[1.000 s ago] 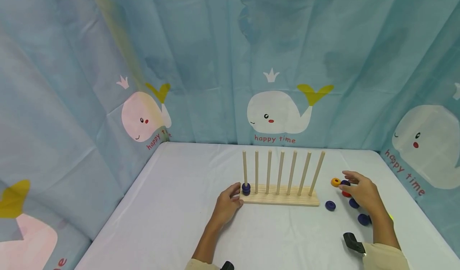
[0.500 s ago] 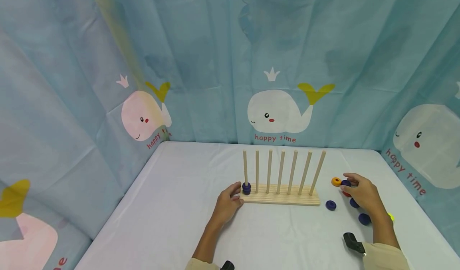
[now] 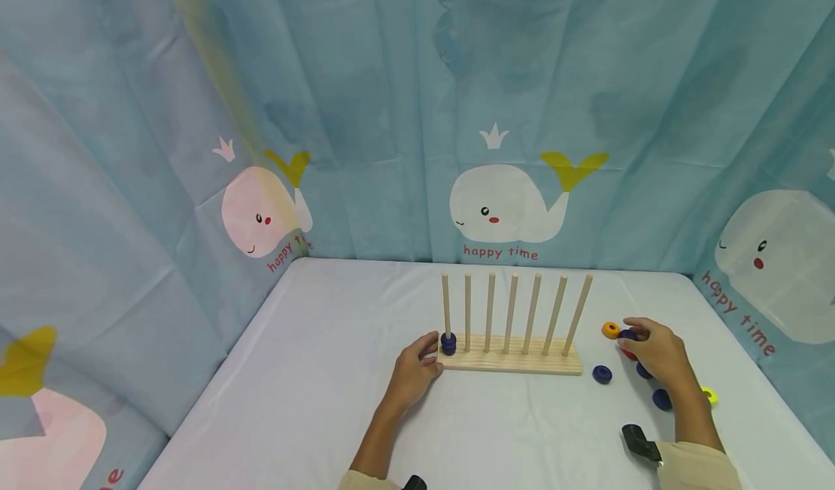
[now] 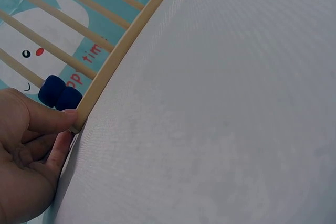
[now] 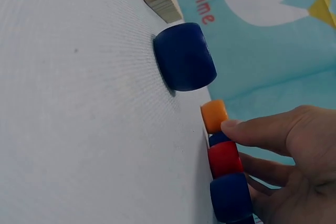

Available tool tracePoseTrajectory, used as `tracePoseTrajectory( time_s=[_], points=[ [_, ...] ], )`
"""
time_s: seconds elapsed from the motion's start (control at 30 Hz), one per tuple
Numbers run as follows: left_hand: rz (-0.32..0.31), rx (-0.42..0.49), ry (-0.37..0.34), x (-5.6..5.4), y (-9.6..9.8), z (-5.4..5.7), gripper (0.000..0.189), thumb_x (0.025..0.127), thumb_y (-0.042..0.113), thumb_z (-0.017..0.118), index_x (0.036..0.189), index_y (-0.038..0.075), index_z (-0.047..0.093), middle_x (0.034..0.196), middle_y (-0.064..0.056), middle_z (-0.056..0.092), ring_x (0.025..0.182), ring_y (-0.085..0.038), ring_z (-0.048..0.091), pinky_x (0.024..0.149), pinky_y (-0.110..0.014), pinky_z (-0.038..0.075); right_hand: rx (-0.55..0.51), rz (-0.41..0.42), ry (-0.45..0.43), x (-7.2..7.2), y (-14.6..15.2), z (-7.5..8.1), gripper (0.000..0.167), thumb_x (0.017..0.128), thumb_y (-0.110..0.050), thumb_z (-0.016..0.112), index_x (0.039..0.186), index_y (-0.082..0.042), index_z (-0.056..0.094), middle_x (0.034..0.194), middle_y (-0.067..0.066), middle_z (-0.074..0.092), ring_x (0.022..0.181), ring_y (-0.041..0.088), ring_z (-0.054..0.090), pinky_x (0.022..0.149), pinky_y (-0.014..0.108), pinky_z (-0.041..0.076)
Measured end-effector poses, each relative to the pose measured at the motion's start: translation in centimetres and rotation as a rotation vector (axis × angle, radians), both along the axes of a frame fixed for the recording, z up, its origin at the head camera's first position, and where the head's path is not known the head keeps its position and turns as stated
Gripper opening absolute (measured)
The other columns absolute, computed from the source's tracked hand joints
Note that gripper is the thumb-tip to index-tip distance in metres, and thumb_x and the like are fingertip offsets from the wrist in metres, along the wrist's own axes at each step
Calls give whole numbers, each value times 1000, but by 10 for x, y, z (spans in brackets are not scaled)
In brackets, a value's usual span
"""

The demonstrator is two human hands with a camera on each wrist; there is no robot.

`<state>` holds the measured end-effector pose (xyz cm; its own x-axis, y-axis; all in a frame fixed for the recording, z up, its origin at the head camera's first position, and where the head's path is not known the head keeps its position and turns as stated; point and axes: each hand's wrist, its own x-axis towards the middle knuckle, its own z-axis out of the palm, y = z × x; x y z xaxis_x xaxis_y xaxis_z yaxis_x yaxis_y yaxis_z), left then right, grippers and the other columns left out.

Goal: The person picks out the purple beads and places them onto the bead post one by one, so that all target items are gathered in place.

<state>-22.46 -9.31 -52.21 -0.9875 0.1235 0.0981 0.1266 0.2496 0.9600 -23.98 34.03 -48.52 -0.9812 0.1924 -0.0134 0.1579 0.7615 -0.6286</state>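
Observation:
A wooden peg board (image 3: 512, 364) with a row of upright pegs stands on the white table. Its leftmost peg carries two stacked dark blue beads (image 3: 448, 343). My left hand (image 3: 412, 374) grips the board's left end, thumb against the front edge in the left wrist view. At the right, my right hand (image 3: 660, 352) has thumb and forefinger around a dark blue bead (image 3: 628, 335), low over the table. An orange bead (image 3: 610, 330) lies beside those fingertips. A red bead (image 5: 226, 159) is close by, partly hidden by the hand in the head view.
One blue bead (image 3: 602, 375) lies between the board and the right hand. More blue beads (image 3: 662, 399) and a yellow bead (image 3: 710, 396) are near the right forearm. A whale-print curtain (image 3: 365, 185) hangs behind the table (image 3: 313, 374).
My right fingers have lowered slightly and closed in around the blue bead beside the orange one. My left hand and the peg board have stayed in place.

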Motion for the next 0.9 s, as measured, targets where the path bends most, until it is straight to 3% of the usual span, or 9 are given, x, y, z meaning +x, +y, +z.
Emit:
tracePoseTrajectory(
  time_s=[0.33,0.6,0.73,0.9],
  points=[
    [-21,39,6,1,0,2,60,84,-15,60,141,-7,43,135,-25,52,121,-37,53,98,-36,49,15,19,35,1,-4,0,51,88,-10,67,133,7,50,120,33,55,107,50,51,88,64,46],
    [1,2,-6,0,-1,-1,61,85,-9,63,142,1,46,136,-15,55,119,-26,56,95,-24,50,2,-19,62,6,-1,6,48,94,-16,63,136,3,51,130,32,52,113,52,49,88,62,48],
    [9,-3,-8,0,0,-1,61,84,-9,63,142,2,47,136,-15,55,119,-26,56,95,-23,50,-22,-31,69,5,-2,12,49,95,-19,60,139,2,49,135,31,48,115,52,48,88,63,47],
    [9,-8,2,0,0,-1,60,84,-9,63,141,1,47,136,-16,54,119,-27,56,95,-26,50,-16,-36,94,6,-6,23,52,96,-23,60,139,4,48,130,32,51,113,51,50,88,64,47]
  ],
)
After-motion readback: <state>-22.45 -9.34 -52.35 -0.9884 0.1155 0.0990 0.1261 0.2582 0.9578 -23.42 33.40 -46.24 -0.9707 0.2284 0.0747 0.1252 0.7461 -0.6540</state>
